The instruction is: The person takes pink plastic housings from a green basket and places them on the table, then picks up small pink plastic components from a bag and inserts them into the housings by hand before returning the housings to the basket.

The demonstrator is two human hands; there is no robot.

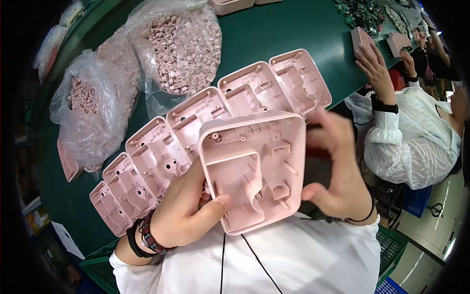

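A pink plastic housing (235, 179), its hollow side with ribs and posts facing up, is held in front of my chest. My left hand (183, 210) grips its lower left edge, the thumb over the rim and the fingers underneath. On the other side, my right hand (338, 166) is spread beside the right wall, thumb apart from the fingers. Its fingers are blurred, and nothing shows in its grasp. Behind the held piece, several like pink housings (152, 161) stand side by side in a slanting row, open sides up.
Clear plastic bags of small pink parts (183, 54) and finer pink pieces (84, 95) lie on the green table (274, 29) at the far left. At right, a co-worker's hand (374, 68) touches a pink piece (361, 41). Dark tangled parts (362, 17) sit beyond.
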